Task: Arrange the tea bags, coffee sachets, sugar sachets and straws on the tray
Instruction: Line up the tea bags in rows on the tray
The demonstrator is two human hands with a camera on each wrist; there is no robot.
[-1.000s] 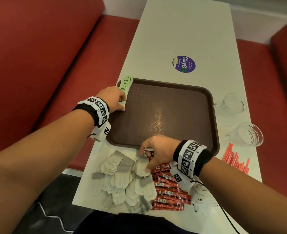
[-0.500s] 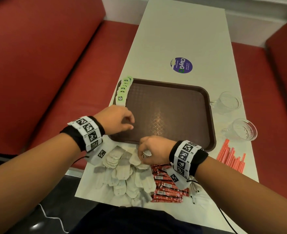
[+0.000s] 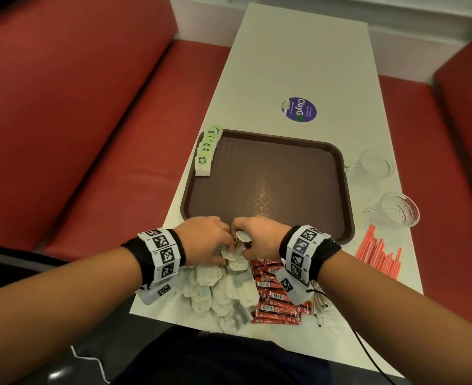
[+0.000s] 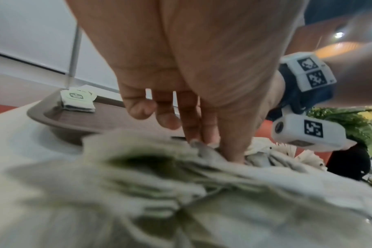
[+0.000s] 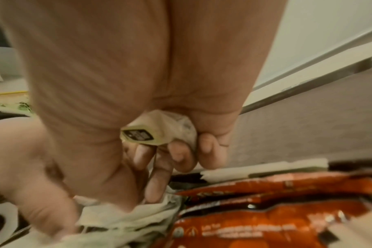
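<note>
left hand (image 3: 205,240): a second ago it rested at the tray's left rim by the green row; it has since come back to the near edge of the tray and now its fingers (image 4: 193,127) reach down, touching the loose tea bags; whether they pinch one cannot be told.
right hand (image 3: 260,240): stays just in front of the tray's near rim, now meeting the left hand; curled fingers (image 5: 181,154) grasp a folded tea bag (image 5: 159,132).
tray (image 3: 343,190): brown, on the white bench (image 3: 298,51), bare but for the row.
green-tagged tea bags (image 3: 205,154): row along the tray's left edge, unchanged since half a second ago.
tea bags (image 3: 223,293): heap on the bench, near side of the tray.
coffee sachets (image 3: 276,304): red, just right of that heap, off the tray.
straws (image 3: 379,257): red, beyond the tray's near right corner, unmoved.
glass cups (image 3: 373,166): two, right of the tray.
</note>
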